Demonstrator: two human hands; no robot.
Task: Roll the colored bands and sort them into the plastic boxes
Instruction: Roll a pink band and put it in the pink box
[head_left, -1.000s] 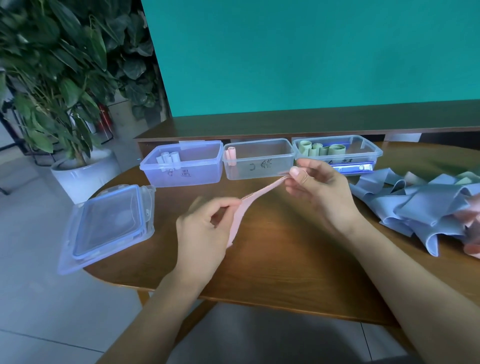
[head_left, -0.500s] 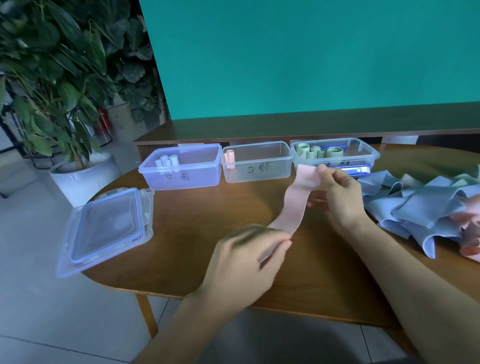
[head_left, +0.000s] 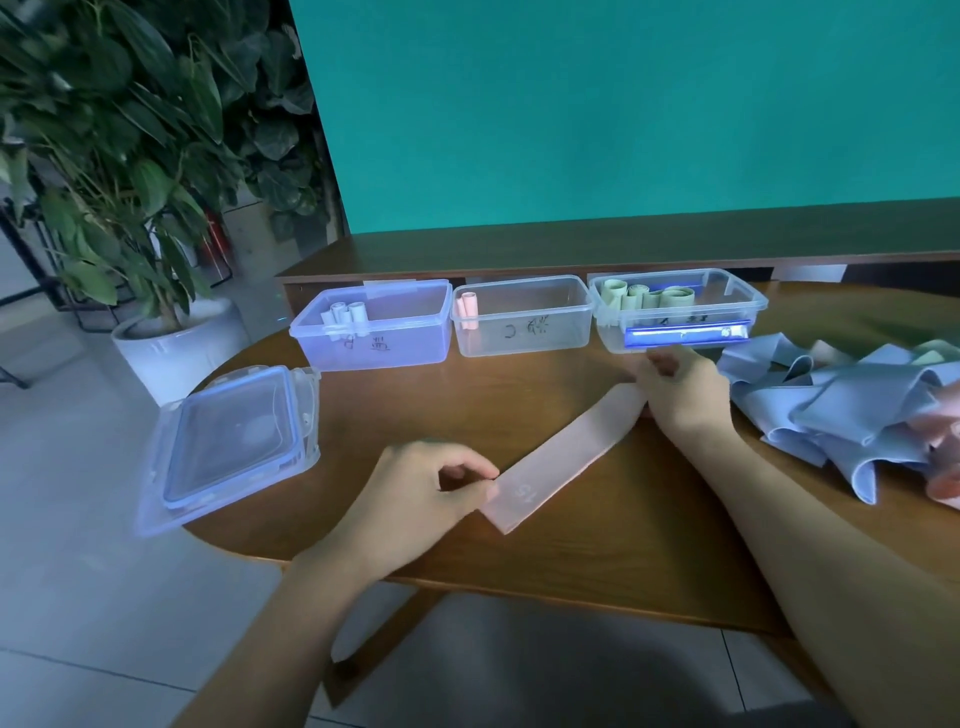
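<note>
A pink band (head_left: 566, 454) lies stretched flat and slanted on the wooden table (head_left: 597, 551). My left hand (head_left: 421, 493) pinches its near end and my right hand (head_left: 680, 389) holds its far end. Three clear boxes stand in a row at the back: the left box (head_left: 371, 345) holds pale blue rolls, the middle box (head_left: 524, 332) one pink roll (head_left: 467, 307), the right box (head_left: 680, 322) several green rolls. A heap of loose blue, pink and green bands (head_left: 852, 410) lies at the right.
A clear lid with a blue seal (head_left: 228, 447) hangs over the table's left edge. A potted plant (head_left: 135, 171) stands on the floor at the left. A long dark wooden bench (head_left: 623, 249) runs behind the boxes under a teal wall.
The pink band was held up in the air between both hands; now it lies flat on the table, pulled out straight. My left hand moved nearer and right, my right hand moved right.
</note>
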